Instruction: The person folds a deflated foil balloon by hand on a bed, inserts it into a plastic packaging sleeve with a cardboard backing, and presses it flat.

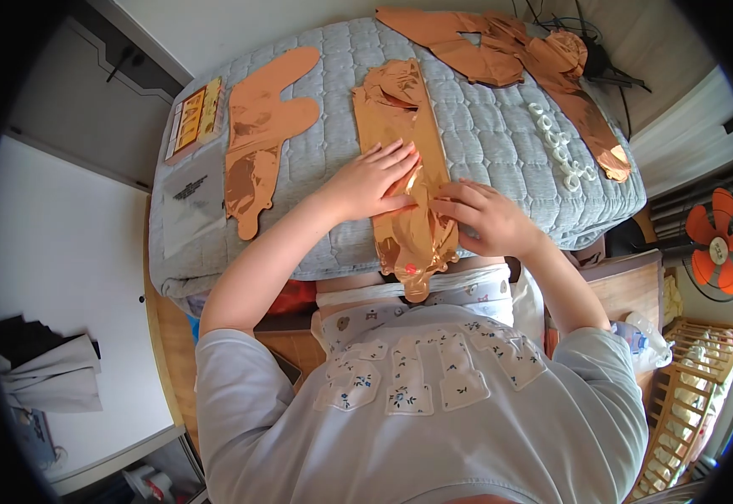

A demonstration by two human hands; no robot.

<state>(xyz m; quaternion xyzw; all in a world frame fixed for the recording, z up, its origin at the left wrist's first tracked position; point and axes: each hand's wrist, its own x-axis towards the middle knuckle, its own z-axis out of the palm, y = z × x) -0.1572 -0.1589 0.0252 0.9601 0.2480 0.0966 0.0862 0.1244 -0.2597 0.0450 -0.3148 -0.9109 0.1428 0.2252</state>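
Note:
A crumpled copper-coloured foil balloon lies lengthwise on the grey quilted mattress, its tabbed end hanging toward my lap. My left hand rests flat on its middle, fingers spread. At its right edge, my right hand touches the foil with bent fingers; whether the fingertips pinch it is unclear. Another flat copper foil balloon lies to the left. More copper foil stretches across the back right, down to the mattress's right side.
White rings lie on the mattress at right. A printed packet and a clear plastic bag are at left. Beyond the mattress stand an orange-bladed fan and a wooden slatted crib. Black cables hang at the back right.

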